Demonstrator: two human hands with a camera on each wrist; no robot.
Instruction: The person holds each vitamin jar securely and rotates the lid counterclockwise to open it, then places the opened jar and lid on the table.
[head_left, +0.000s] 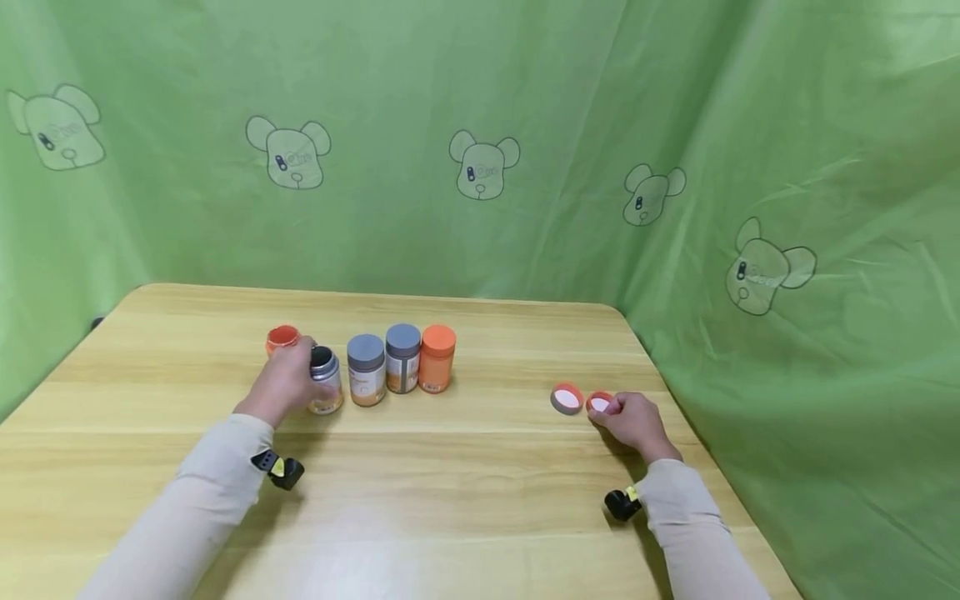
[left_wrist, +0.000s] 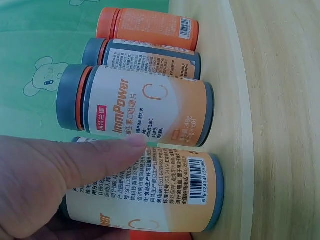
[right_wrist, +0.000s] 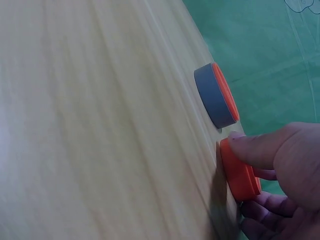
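Observation:
My left hand (head_left: pixel 287 385) grips an uncapped grey supplement bottle (head_left: pixel 325 398), its dark mouth facing up. In the left wrist view the thumb (left_wrist: pixel 107 157) lies along that bottle's printed label, and the other fingers are mostly hidden behind it. Just beyond this hand stands an uncapped orange bottle (head_left: pixel 282 337), partly covered by the hand. Over on the right, my right hand (head_left: pixel 636 422) pinches an orange lid (right_wrist: pixel 241 172) between thumb and fingers, low at the tabletop with its white inside facing up. Beside it lies a grey lid (head_left: pixel 567 399), also inside up.
Right of the held bottle, two capped grey bottles (head_left: pixel 366 371) (head_left: pixel 402 358) and a capped orange bottle (head_left: pixel 437 360) stand in a row. All are on a wooden table (head_left: pixel 465 483). A green curtain (head_left: pixel 390 233) hangs behind and along the right side.

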